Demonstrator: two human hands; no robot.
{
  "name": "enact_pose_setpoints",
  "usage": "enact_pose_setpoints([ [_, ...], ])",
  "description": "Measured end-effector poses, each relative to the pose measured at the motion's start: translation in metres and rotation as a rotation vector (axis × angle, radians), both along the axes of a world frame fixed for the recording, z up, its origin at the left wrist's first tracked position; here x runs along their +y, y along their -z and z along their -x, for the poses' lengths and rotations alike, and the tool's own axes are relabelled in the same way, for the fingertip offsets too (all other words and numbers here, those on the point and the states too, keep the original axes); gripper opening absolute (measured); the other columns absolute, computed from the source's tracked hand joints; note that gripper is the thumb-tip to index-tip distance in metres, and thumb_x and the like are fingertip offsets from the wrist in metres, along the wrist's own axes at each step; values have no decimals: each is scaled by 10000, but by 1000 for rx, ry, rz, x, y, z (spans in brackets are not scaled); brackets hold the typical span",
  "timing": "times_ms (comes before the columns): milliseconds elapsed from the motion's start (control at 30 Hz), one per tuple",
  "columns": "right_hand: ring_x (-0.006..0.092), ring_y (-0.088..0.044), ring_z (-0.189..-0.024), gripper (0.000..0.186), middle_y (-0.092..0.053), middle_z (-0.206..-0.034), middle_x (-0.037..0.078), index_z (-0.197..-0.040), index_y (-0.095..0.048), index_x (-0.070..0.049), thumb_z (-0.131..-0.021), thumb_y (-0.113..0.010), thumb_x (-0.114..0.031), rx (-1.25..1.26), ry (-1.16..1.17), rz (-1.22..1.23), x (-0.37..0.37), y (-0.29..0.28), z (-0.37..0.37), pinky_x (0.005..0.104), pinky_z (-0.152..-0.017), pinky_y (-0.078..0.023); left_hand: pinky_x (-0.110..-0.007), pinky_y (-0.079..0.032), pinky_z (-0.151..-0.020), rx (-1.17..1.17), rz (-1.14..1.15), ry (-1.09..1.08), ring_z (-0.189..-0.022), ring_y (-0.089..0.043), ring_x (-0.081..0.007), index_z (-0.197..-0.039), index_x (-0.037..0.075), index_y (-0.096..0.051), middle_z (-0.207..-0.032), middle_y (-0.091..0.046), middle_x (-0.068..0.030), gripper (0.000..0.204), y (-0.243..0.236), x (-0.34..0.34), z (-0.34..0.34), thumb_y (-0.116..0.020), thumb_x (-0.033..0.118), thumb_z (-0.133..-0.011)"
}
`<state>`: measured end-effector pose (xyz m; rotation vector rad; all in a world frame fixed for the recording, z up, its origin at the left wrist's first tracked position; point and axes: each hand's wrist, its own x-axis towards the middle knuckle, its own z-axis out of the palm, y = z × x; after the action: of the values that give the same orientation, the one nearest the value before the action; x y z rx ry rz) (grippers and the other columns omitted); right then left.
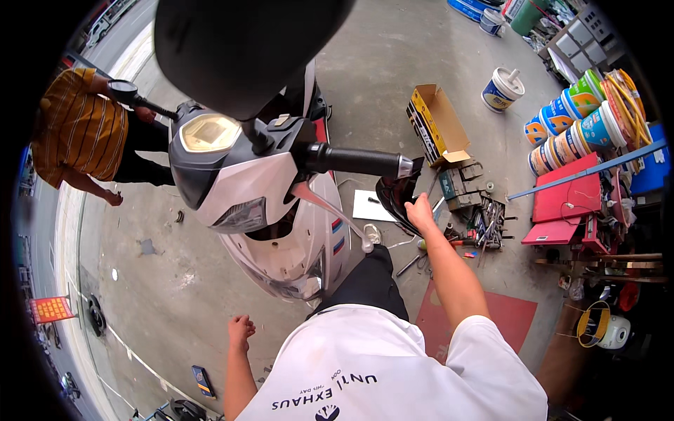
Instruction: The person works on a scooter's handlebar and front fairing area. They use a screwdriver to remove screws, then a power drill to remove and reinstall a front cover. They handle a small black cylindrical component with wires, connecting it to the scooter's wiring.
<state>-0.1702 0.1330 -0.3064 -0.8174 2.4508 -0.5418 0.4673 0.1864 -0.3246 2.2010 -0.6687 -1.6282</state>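
Note:
A white and grey motor scooter [253, 186] stands in front of me, with an open cavity in its front cover. My right hand [420, 212] grips the edge of a glossy black curved panel [394, 200], just below the scooter's black handlebar grip [358, 161]. The thumb shows on top; the other fingers are mostly hidden. Low on the left, apart from the scooter, my left hand [241, 331] has its fingers curled in. Its palm is hidden, so whatever it holds, if anything, cannot be made out. A brake lever [330, 205] slants down between scooter and panel.
Another person [88, 133] in a striped mustard shirt stands beyond the scooter at left. An open yellow-black carton [439, 126], a toolbox [460, 186] and scattered hand tools [484, 224] lie at right. Paint buckets [569, 140] and a red cabinet [567, 193] stand farther right.

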Motion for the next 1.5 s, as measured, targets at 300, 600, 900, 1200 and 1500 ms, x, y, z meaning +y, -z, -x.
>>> enact_pose_setpoints([
  [300, 453, -564, -1168, 587, -570, -1232, 342, -1254, -444, 101, -837, -687, -235, -560, 98, 24, -186, 85, -28, 433, -1014, -447, -382, -543, -760, -286, 480, 767, -915, -642, -260, -1246, -18, -486, -1129, -614, -183, 530, -24, -83, 98, -723, 245, -851],
  [600, 399, -525, -1239, 548, -549, -1299, 296, -1271, -490, 88, -870, -686, -230, -773, 78, 24, -289, 160, -50, 417, -1031, -415, -411, -316, -1127, -368, 44, 201, -1413, -319, -368, -1523, -39, -57, -1533, -290, -253, 1158, -71, -121, 285, -825, 278, -717],
  [900, 320, -551, -1237, 515, -613, -1288, 186, -1315, -523, -11, -839, -654, -157, -854, -166, 46, -421, 234, -103, 418, -1059, -368, -390, -384, -1061, -366, 57, 296, -1294, -470, -356, -1443, -20, -246, -1406, -440, -250, 998, -86, -145, 295, -825, 214, -664],
  [1200, 378, -530, -1162, 617, -510, -1304, 212, -1402, -455, -151, -812, -599, -44, -83, -1296, 20, -315, 237, -158, 452, -928, -507, -396, -346, -1094, -464, -72, 274, -1334, -433, -364, -1434, -9, -242, -1427, -431, -228, 1034, -97, -149, 307, -859, 258, -649],
  [1500, 410, -558, -1125, 567, -453, -1296, 257, -1440, -362, -297, -931, -480, -77, 21, -1283, -117, -292, 282, -198, 451, -859, -548, -410, -351, -1090, -485, -177, 213, -1340, -432, -369, -1450, 24, -302, -1423, -455, -224, 1022, -96, -142, 305, -857, 327, -648],
])
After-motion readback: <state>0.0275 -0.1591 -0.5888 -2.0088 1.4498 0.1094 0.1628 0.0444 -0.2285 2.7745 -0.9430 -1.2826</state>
